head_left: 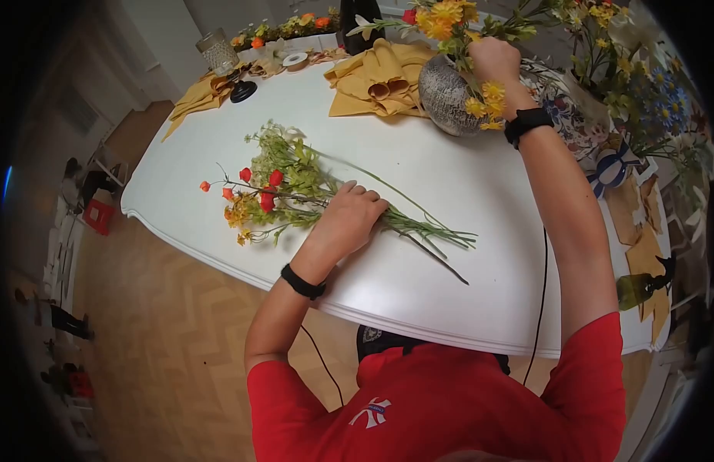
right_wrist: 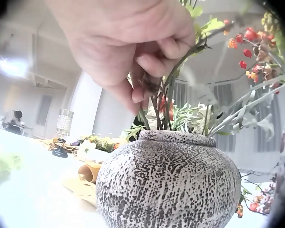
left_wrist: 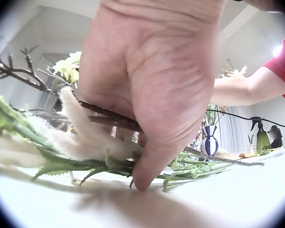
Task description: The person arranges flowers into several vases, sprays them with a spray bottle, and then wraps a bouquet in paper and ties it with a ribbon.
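A bunch of flowers (head_left: 295,173) with red, orange and yellow blooms lies on the white table, its green stems (head_left: 430,229) pointing right. My left hand (head_left: 349,219) grips the bunch around its stems; in the left wrist view the thumb (left_wrist: 145,173) comes down in front of them, close to the tabletop. At the back right stands a round, rough grey vase (head_left: 449,96) filled with flowers. Just above its rim (right_wrist: 178,137), my right hand (right_wrist: 147,52) pinches dark stems (right_wrist: 167,107) between thumb and curled fingers. Yellow blooms (head_left: 445,19) rise beside that hand.
Folded yellow paper (head_left: 376,81) lies left of the vase. Behind are a ribbon roll (head_left: 295,61) and a glass candle holder (head_left: 217,52). A blue-striped vase (head_left: 610,167) and a green spray bottle (head_left: 636,290) stand on the right. A black cable (head_left: 540,296) hangs over the table edge.
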Demonstrator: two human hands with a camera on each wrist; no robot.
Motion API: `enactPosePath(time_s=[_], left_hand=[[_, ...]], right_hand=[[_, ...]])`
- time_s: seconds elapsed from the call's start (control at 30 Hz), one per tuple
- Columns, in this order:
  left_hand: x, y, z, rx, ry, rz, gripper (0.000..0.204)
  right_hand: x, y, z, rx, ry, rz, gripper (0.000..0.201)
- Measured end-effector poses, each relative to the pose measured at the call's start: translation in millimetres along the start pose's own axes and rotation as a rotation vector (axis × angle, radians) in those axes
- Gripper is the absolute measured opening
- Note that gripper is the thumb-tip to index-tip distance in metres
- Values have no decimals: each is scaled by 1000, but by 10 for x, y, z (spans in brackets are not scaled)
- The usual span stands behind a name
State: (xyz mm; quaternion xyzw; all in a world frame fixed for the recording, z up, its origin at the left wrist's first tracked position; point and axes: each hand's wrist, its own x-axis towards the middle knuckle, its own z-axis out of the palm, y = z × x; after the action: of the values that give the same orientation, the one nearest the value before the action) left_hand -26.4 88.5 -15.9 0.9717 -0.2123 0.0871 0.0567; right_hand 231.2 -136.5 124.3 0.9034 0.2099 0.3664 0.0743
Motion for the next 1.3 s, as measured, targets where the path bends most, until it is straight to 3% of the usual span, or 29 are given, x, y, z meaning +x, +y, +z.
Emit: enactPosePath(time_s=[0.07,0.1,0.43,0.67,0.93,1.03,1.3], left_hand=[[4,4,-23,-2,-24,-9,29],[5,3,-26,-6,-22,-8,29],[-17,-40,25,-8,39,33,35],[-35,-128,-32,211,43,-22,50],[-64,-213,26,206,23,-23,27],[-123,-150,-19,201,50,-6,22],[-209,104,-221,364,63,19,14]], right_hand=[[-78,-64,-222,47,-52,4,14],[-78,-66,-140,56,25,25,11],[-321,-43,-274,226,175,-85,16],[-1004,-166,-852,404,-98,-20,16],[-1628,-842,-167,760,-405,-279,21],[-1661,-1082,-50,715,-528,-297,31],[-1556,-1559,436,734,-643,-272,30]])
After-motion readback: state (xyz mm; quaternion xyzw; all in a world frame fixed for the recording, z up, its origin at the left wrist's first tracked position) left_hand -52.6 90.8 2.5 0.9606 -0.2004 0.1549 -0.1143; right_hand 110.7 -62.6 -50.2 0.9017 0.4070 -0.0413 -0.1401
